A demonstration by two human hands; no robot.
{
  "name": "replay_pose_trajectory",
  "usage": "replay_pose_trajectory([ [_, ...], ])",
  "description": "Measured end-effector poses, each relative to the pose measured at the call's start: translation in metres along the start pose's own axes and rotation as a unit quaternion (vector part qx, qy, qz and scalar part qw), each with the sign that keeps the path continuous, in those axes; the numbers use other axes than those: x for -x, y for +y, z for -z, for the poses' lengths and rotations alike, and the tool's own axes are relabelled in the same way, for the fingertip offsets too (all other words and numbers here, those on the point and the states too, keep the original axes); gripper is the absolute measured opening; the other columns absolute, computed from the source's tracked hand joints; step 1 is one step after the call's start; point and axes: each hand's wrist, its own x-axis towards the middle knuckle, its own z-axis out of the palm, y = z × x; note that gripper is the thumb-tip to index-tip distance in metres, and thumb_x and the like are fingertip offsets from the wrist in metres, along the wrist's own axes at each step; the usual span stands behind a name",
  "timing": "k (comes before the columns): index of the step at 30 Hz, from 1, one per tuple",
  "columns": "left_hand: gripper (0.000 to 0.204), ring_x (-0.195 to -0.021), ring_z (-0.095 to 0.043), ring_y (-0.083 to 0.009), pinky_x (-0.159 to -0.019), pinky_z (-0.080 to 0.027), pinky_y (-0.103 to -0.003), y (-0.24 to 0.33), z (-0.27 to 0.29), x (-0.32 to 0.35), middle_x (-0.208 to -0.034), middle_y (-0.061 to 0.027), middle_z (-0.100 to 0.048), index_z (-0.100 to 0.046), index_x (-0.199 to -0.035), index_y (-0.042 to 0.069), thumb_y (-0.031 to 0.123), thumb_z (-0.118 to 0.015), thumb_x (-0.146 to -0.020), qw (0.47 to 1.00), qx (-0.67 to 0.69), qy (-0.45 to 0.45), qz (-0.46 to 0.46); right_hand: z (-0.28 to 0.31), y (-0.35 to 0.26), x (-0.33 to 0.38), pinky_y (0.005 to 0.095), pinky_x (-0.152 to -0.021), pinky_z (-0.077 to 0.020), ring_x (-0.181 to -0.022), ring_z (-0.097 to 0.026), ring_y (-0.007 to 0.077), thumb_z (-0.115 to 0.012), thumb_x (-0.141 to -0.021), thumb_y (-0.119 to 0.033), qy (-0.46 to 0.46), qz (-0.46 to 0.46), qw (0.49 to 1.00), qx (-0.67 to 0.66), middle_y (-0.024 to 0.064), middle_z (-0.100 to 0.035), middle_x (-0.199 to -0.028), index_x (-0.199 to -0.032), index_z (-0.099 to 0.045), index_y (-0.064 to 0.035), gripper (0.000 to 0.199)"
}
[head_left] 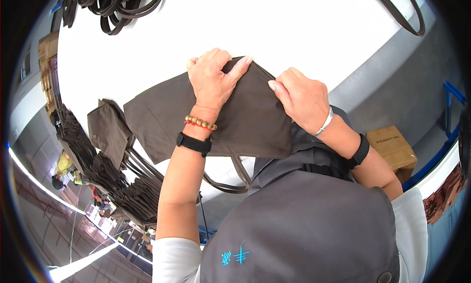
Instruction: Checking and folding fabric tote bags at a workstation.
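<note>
A dark brown fabric bag (167, 116) lies flat on the white table (274, 23), its strap (230, 185) hanging off the near edge. My left hand (211, 79) presses down on the bag's upper edge, fingers spread over the cloth. My right hand (299, 99) grips the bag's right corner, with the fingers curled over the fabric. Both wrists carry black bands; the left one also has a bead bracelet, the right one a silver bangle.
A stack of similar brown bags (110, 131) lies at the table's left, with more piled (132, 194) below it. Dark straps (117, 8) are heaped at the far left corner. A cardboard box (392, 148) stands on the floor at right.
</note>
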Motion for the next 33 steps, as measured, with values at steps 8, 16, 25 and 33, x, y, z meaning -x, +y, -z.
replay_pose_trajectory([
  [8, 0.051, -0.055, -0.038, -0.0203, -0.067, -0.028, -0.033, -0.004, 0.000, 0.004, -0.058, -0.0024, -0.039, -0.041, -0.059, 0.007, 0.038, -0.077, -0.078, 1.000, 0.028, -0.004, 0.002, 0.016, 0.010, 0.007, 0.0323, -0.051, -0.0456, -0.057, -0.056, 0.0204, -0.076, -0.078, -0.022, -0.022, -0.083, 0.974, -0.211, 0.0053, -0.057, -0.077, -0.091, -0.061, -0.0068, 0.025],
  [16, 0.049, -0.054, -0.037, -0.0212, -0.063, -0.027, -0.033, 0.000, -0.002, 0.001, -0.058, -0.0035, -0.039, -0.040, -0.059, 0.007, 0.032, -0.074, -0.083, 1.000, -0.005, 0.021, -0.012, 0.003, 0.005, 0.002, 0.0333, -0.049, -0.0459, -0.057, -0.059, 0.0239, -0.065, -0.088, -0.020, 0.001, 0.019, 0.999, -0.026, 0.0070, -0.056, -0.076, -0.084, -0.057, -0.0056, 0.017],
  [25, 0.029, -0.069, -0.052, -0.0195, -0.072, -0.034, -0.035, -0.003, -0.010, 0.006, -0.070, 0.0012, -0.052, -0.054, -0.069, 0.013, 0.032, -0.068, -0.087, 0.996, 0.020, 0.034, 0.075, 0.005, 0.002, 0.002, 0.0367, -0.049, -0.0486, -0.057, -0.060, 0.0255, -0.063, -0.089, -0.023, -0.040, -0.009, 0.999, -0.012, 0.0071, -0.055, -0.079, -0.088, -0.058, -0.0053, 0.018],
  [33, 0.019, -0.081, -0.053, -0.0246, -0.073, -0.039, -0.040, 0.002, -0.010, 0.001, -0.085, -0.0030, -0.055, -0.059, -0.081, 0.012, 0.028, -0.067, -0.087, 0.997, -0.053, 0.046, 0.033, -0.014, -0.009, 0.000, 0.0542, -0.112, -0.0243, -0.142, -0.027, 0.0242, -0.063, -0.087, -0.032, -0.071, 0.111, 0.989, 0.069, 0.0042, -0.032, -0.153, -0.146, -0.036, -0.0108, 0.068],
])
